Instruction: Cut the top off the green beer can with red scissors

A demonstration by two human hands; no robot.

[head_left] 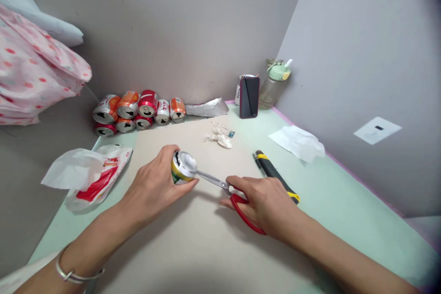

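Observation:
My left hand point(156, 172) is wrapped round a drink can point(183, 168) with a silver end and a yellow and green side. The can is tilted, its silver end turned up and towards me. Near the rim on its left shows a dark, jagged opening. Red-handled scissors point(244, 211) are in my right hand point(272, 202), fingers closed round the handles. Their blades point left, and the tips meet the can by its rim. Whether the tips are inside the metal I cannot tell. A yellow and black utility knife point(277, 177) lies just beyond my right hand.
Several empty cans point(148, 103) are stacked along the back wall, beside a cut metal sheet point(208, 108). A phone point(249, 97) and a bottle point(274, 85) stand at the back right. Crumpled tissue point(220, 138), white paper point(298, 142) and a tissue pack point(99, 179) lie around the board point(193, 248).

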